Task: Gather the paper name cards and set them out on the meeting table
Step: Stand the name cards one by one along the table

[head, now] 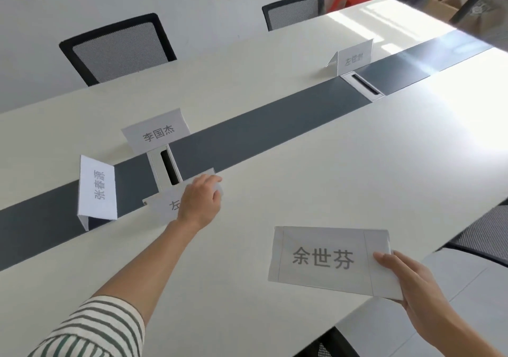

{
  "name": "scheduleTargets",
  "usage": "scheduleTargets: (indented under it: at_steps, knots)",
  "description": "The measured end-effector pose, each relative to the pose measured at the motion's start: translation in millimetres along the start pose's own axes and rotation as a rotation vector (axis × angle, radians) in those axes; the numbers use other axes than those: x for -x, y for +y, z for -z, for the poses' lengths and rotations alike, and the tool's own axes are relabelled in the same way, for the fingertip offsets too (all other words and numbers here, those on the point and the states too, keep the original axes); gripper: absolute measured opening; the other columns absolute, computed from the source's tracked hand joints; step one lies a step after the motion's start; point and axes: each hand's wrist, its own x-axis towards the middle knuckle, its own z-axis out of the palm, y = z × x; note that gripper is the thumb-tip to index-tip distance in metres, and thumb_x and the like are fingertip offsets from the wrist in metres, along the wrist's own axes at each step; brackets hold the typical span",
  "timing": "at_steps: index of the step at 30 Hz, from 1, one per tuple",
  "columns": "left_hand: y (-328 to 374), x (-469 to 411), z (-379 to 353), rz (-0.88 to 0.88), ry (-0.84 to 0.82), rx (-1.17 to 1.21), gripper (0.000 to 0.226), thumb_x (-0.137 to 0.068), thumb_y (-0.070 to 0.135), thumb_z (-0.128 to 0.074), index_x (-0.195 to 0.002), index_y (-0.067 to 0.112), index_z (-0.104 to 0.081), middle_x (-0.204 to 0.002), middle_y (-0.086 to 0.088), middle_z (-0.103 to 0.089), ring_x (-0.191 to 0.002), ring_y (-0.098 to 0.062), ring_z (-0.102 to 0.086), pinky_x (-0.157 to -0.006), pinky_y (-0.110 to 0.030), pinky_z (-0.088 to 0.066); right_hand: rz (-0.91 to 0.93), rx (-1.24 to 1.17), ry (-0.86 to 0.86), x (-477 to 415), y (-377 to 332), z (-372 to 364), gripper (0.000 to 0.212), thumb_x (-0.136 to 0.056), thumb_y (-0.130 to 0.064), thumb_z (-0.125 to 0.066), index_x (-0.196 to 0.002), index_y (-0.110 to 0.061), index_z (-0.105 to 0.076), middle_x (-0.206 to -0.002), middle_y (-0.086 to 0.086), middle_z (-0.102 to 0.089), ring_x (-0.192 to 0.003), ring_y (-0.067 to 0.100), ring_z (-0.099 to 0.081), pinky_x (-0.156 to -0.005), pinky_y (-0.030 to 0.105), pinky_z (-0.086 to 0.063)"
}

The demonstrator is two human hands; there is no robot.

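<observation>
At centre left a folded name card stands on the counter. Just right of it, the left hand curls its fingers over a second card. Lower right, the right hand pinches a flat card in its fingers.

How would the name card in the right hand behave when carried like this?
The card lies flat though the right hand pinches only one end, so probably fairly stiff. Thin folded paper: likely light, easily creased.

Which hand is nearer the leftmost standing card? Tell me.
Left. The left hand grips a second card just right of the standing card; the right hand is far off to its right, holding a flat card.
</observation>
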Motion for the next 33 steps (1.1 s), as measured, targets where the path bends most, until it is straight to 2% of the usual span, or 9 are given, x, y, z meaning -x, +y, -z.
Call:
scheduleTargets:
  at_steps: [3,6,7,12,16,20,24,28,33]
  knots:
    - [70.1,35.1,-2.1,0.016,-0.006,0.278,0.025,-0.091,0.019,-0.052,-0.112,0.014,-0.064,-0.095,-0.001,-0.07,-0.09,-0.017,-0.065,-0.083,-0.033,-0.053,0.027,-0.042,0.007,20.1,3.3,31.6,0.052,-0.048,-0.048,-0.081,-0.086,-0.013,-0.076,-0.084,0.013,-0.074,-0.067,0.014,-0.067,-0.063,0.034,-0.043]
    - [144.0,83.6,-7.4,0.009,-0.091,0.476,0.021,-0.093,0.025,-0.054,-0.109,0.018,-0.065,-0.09,0.007,-0.069,-0.083,-0.001,-0.062,-0.071,-0.007,-0.046,0.063,-0.1,0.013,42.8,8.1,72.3,0.027,-0.068,-0.029,-0.072,-0.091,-0.015,-0.076,-0.097,0.02,-0.074,-0.078,0.023,-0.067,-0.069,0.037,-0.043]
    - [167.4,101.2,-11.2,0.014,-0.133,0.531,0.02,-0.093,0.028,-0.054,-0.109,0.021,-0.065,-0.092,0.009,-0.069,-0.084,0.002,-0.061,-0.07,-0.005,-0.045,0.075,-0.117,0.019,51.3,10.8,87.9,0.022,-0.073,-0.027,-0.068,-0.09,-0.016,-0.077,-0.095,0.018,-0.075,-0.077,0.022,-0.068,-0.068,0.037,-0.045]
    - [278.2,183.9,-39.2,0.081,-0.42,0.837,0.033,-0.087,0.051,-0.049,-0.116,0.035,-0.057,-0.107,0.005,-0.068,-0.102,-0.008,-0.064,-0.086,-0.023,-0.051,0.106,-0.156,0.06,94.6,35.8,181.0,0.033,-0.064,-0.032,-0.071,-0.09,-0.011,-0.076,-0.094,0.021,-0.074,-0.075,0.026,-0.069,-0.063,0.035,-0.048]
    - [365.4,239.0,-67.5,0.2,-0.581,1.109,0.03,-0.089,0.036,-0.054,-0.114,0.021,-0.057,-0.105,-0.006,-0.073,-0.094,-0.017,-0.071,-0.069,-0.023,-0.055,0.091,-0.222,0.089,122.6,60.4,260.2,0.033,-0.063,-0.028,-0.073,-0.088,-0.006,-0.074,-0.09,0.02,-0.074,-0.073,0.026,-0.068,-0.062,0.035,-0.046]
    - [425.7,265.8,-107.0,0.262,-0.602,1.142,0.041,-0.078,0.031,-0.065,-0.114,0.012,-0.059,-0.103,-0.01,-0.074,-0.092,-0.026,-0.072,-0.07,-0.029,-0.057,0.082,-0.251,0.152,141.9,82.7,330.3,0.047,-0.057,-0.047,-0.071,-0.081,-0.006,-0.07,-0.082,0.013,-0.069,-0.071,0.023,-0.063,-0.064,0.035,-0.041]
    - [475.4,262.1,-143.7,0.297,-0.664,1.121,0.042,-0.077,0.026,-0.071,-0.114,0.009,-0.059,-0.099,-0.017,-0.075,-0.089,-0.031,-0.072,-0.068,-0.033,-0.058,0.08,-0.281,0.193,138.1,95.2,388.1,0.014,-0.075,-0.035,-0.069,-0.081,-0.023,-0.074,-0.08,0.001,-0.071,-0.07,0.014,-0.065,-0.062,0.029,-0.046]
    - [521.2,234.7,-181.2,0.291,-0.694,1.071,0.032,-0.083,0.019,-0.069,-0.112,0.009,-0.06,-0.094,-0.015,-0.076,-0.081,-0.027,-0.073,-0.061,-0.027,-0.056,0.034,-0.284,0.233,111.4,99.4,441.8,0.035,-0.075,-0.046,-0.06,-0.103,-0.028,-0.071,-0.103,0.003,-0.073,-0.096,0.025,-0.068,-0.071,0.039,-0.058]
    - [598.1,177.2,-227.1,0.262,-0.764,1.045,0.036,-0.079,0.023,-0.072,-0.11,0.008,-0.061,-0.092,-0.015,-0.076,-0.08,-0.027,-0.073,-0.059,-0.026,-0.055,0.01,-0.274,0.331,66.8,77.0,516.1,0.036,-0.073,-0.046,-0.06,-0.101,-0.026,-0.072,-0.101,0.005,-0.074,-0.088,0.023,-0.07,-0.069,0.036,-0.057]
